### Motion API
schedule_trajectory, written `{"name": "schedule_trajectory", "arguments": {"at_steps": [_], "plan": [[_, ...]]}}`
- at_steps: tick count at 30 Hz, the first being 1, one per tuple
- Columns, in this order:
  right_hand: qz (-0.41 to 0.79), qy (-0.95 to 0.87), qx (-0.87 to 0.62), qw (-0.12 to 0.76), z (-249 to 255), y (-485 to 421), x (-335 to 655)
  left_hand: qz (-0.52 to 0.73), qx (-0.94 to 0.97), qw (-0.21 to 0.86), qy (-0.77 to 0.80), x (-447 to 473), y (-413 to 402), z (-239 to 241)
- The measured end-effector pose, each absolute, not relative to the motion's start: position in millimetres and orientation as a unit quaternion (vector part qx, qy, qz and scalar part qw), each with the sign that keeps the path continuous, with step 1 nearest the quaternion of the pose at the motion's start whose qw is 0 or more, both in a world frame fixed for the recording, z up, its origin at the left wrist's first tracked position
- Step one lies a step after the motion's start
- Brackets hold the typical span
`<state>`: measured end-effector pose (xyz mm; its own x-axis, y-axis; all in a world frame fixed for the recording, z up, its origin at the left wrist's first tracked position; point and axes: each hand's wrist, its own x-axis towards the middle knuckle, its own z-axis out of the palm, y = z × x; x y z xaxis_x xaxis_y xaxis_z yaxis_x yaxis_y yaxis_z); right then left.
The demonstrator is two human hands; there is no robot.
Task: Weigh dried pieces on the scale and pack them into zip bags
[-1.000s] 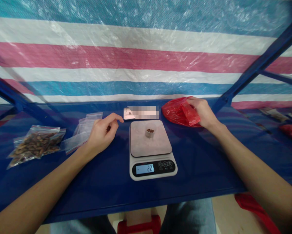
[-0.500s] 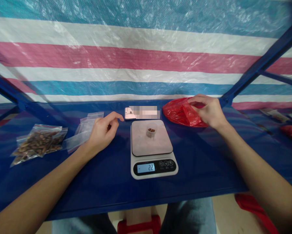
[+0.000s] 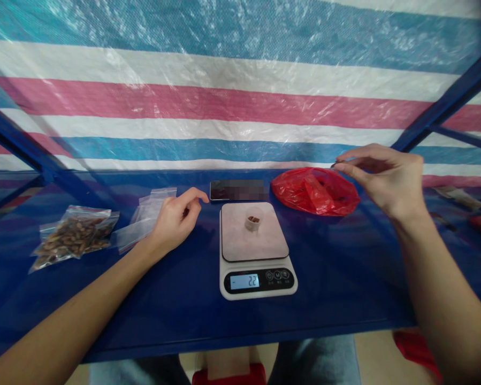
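My right hand (image 3: pixel 388 179) is raised above the right end of a crumpled red plastic bag (image 3: pixel 312 191), its thumb and index finger pinching a small dark piece (image 3: pixel 334 164). My left hand (image 3: pixel 178 219) rests on the table with its fingers curled and the index finger reaching forward; whatever lies inside the curl is hidden in shadow. Between my hands stands a white digital scale (image 3: pixel 254 251), its display reading about 2.2 with a dash in front. A small clear cup (image 3: pixel 254 222) on its plate holds a few brown bits.
Behind the scale lies a phone (image 3: pixel 236 190) with a dark screen. Empty clear zip bags (image 3: pixel 138 227) sit under and beside my left wrist. Farther left are zip bags of brown pods (image 3: pixel 77 235). Blue metal bars (image 3: pixel 436 115) rise at both sides, before a striped sheet (image 3: pixel 224 101).
My right hand has come out of the red bag, moving up and right with a small dark piece in its fingertips. The phone screen has gone dark. My left hand stays put.
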<state>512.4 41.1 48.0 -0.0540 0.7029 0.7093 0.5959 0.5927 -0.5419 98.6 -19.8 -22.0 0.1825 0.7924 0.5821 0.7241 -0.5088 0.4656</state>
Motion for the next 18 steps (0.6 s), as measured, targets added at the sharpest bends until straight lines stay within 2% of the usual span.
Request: {"name": "schedule_trajectory", "arguments": {"at_steps": [3,11,18], "plan": [[0.054,-0.777,-0.39,0.492,59,23,483,0.409,0.769,0.037,0.49,98,-19,-23],[0.095,-0.912,-0.23,0.325,57,-8,402,0.411,0.768,0.039,0.489,97,-19,-23],[0.103,-0.945,-0.211,0.23,48,-2,394,0.417,0.775,0.041,0.473,98,-20,-22]]}}
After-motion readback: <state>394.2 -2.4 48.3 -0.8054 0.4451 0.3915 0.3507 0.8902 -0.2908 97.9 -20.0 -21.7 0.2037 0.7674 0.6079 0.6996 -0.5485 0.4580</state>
